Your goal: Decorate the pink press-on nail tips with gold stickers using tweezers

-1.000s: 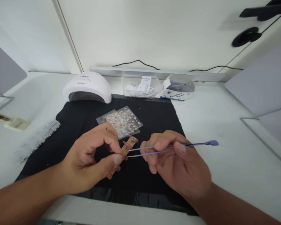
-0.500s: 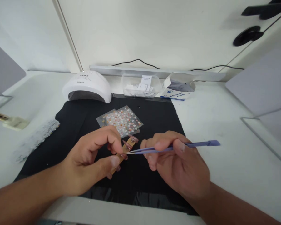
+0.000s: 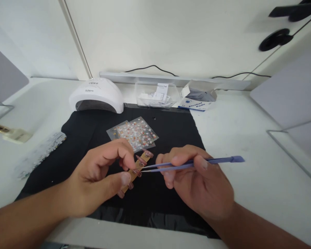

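Observation:
My left hand pinches a tan strip between thumb and fingers. Several glossy brownish-pink false nails are mounted along the strip, which slants up to the right. In my right hand are purple tweezers, held between thumb and fingers. Their pale tips are slightly apart and lie at a nail near the middle of the strip, by my left fingertips. Whether anything sits between the tips is too small to tell. Behind my left hand, overlapping sticker sheets lie on a black cloth.
A white nail lamp stands at the back left. Beside it are a clear tray of packets and an alcohol pads box. A pale bottle and a glittery clear packet lie at the left.
The tweezers' arms have spread a little apart, and my right thumb has shifted slightly right. My left hand and the strip have hardly moved.

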Available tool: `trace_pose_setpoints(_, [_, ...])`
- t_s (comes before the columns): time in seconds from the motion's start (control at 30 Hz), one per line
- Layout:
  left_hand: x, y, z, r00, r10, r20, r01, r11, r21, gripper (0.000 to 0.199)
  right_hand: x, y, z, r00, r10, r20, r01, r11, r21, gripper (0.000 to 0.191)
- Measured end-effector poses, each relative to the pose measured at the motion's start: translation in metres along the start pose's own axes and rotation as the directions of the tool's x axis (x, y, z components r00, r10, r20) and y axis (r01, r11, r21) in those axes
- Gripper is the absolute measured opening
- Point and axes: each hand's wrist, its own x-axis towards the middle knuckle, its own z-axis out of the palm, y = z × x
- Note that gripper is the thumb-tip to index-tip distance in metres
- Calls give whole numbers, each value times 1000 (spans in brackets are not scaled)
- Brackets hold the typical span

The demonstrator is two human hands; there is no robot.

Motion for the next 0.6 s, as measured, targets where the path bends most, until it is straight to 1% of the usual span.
trace_pose_setpoints(0.2, [0, 0, 0, 999, -21, 28, 22, 999, -40, 4, 0, 1, 0, 1000, 4, 3, -4, 1000, 15, 27])
trace_pose_setpoints(0.43, [-1, 0, 0, 1000, -18, -7, 18, 999, -27, 3, -1, 1, 1, 999, 43, -20, -43, 999, 14, 26])
trace_pose_setpoints(0.6, [1, 1, 2, 999, -45, -14, 44, 996, -72, 1, -1, 0, 2, 999, 34, -20, -34, 999, 6, 27])
